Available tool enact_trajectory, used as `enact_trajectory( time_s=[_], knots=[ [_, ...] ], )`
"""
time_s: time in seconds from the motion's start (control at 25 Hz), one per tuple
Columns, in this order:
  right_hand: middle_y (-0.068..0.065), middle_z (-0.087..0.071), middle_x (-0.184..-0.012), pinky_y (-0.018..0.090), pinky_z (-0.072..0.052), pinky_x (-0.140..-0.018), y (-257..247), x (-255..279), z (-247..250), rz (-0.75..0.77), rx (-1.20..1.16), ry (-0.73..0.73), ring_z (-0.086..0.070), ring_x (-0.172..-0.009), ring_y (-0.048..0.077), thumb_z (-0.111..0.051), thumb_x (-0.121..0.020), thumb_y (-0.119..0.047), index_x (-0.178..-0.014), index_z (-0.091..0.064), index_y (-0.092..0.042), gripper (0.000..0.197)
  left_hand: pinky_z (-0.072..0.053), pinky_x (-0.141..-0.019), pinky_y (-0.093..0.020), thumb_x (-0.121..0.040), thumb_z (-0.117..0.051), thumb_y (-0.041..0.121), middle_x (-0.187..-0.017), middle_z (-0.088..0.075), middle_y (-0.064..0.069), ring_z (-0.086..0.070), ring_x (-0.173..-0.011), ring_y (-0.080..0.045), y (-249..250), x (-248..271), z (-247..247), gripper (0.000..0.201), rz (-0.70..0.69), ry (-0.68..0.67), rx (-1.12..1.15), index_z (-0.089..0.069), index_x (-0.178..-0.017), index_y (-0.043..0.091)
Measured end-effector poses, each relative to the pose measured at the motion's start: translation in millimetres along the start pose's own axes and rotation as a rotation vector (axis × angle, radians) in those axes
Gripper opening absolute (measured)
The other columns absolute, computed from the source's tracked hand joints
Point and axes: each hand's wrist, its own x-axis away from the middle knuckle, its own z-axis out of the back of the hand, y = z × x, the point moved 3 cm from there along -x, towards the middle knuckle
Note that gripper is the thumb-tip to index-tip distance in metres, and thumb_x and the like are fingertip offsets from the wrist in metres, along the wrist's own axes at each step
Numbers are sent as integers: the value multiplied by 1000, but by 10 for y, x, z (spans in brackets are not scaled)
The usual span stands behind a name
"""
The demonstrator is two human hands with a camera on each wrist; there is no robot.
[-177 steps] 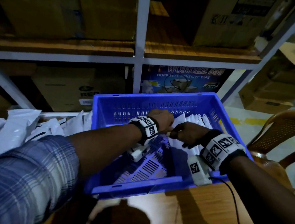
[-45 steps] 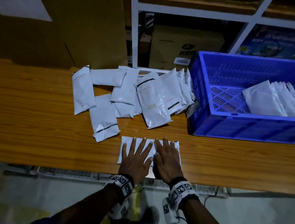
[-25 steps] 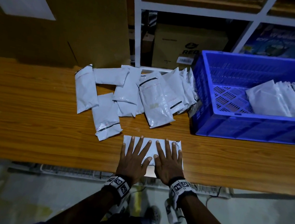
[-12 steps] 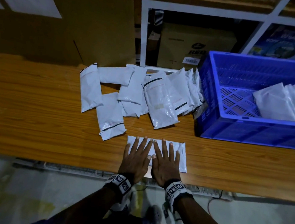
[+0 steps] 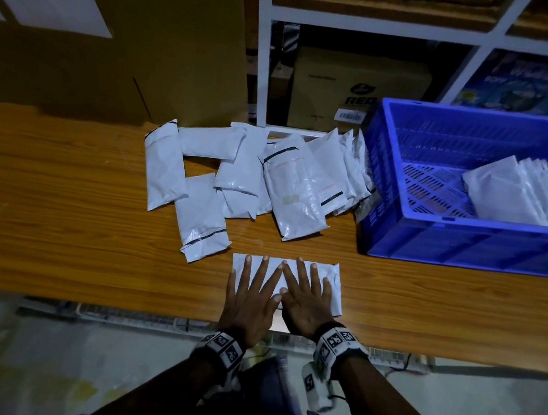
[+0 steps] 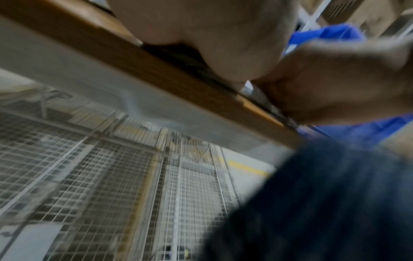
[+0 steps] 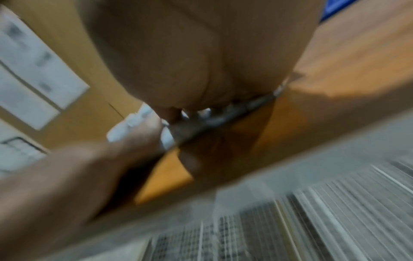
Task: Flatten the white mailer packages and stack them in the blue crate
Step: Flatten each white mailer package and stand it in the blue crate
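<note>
Head view: both hands, left (image 5: 247, 302) and right (image 5: 307, 301), lie flat with fingers spread, pressing a mailer (image 5: 334, 283) at the bench (image 5: 55, 232) front edge. Loose mailers (image 5: 288, 188) lie behind; stacked mailers (image 5: 526, 195) sit in the crate (image 5: 468, 245). A shelf box (image 5: 359, 93) reads "RED".

Wrist views, blurred: palms against the bench edge, wire mesh (image 6: 89, 194) beneath.
</note>
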Motion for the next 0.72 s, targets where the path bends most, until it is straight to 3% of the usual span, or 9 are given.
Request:
enact_trajectory(
  time_s=[0.12, 0.2, 0.4, 0.6, 0.72],
  knots=[
    [-7, 24, -160, 48, 12, -118, 30, 67, 96, 34, -21, 124, 25, -147, 24, -21, -102, -40, -154, 4, -39, 58, 6, -121, -52, -105, -7, 51, -165, 20, 11, 27, -150, -16, -15, -13, -1, 55, 17, -11, 9, 11, -157, 42],
    [-8, 26, -159, 48, 14, -119, 36, 106, 93, 37, 13, 212, 28, -146, 22, -18, -102, -46, -153, 4, -44, 56, 6, -122, -50, -105, -9, 51, -165, 19, 13, 27, -149, -13, -28, -27, 14, 55, 13, -16, 25, 12, -156, 44],
    [-10, 26, -160, 47, 18, -117, 76, 67, -115, -5, 28, 225, 29, -146, 18, -11, -102, -48, -151, 10, -48, 54, 7, -122, -52, -102, -3, 52, -164, 23, 10, 28, -149, -16, -59, -24, -1, 59, -21, -36, -3, 17, -155, 39],
    [-10, 29, -158, 46, 17, -117, 108, 7, -93, -26, 44, 193, 26, -147, 19, -11, -102, -47, -151, 13, -47, 54, 1, -123, -52, -105, -12, 56, -168, 2, 2, 9, -155, -23, -67, -68, 26, 60, -52, 43, -23, -4, -160, 34],
    [-10, 31, -157, 46, 18, -116, 100, 6, -69, -25, 43, 155, 28, -146, 19, -9, -102, -47, -149, 18, -48, 54, 0, -123, -52, -104, -7, 54, -167, 13, 7, 18, -153, -19, -83, -61, -1, 58, -37, 41, -23, 7, -158, 39]
  ],
)
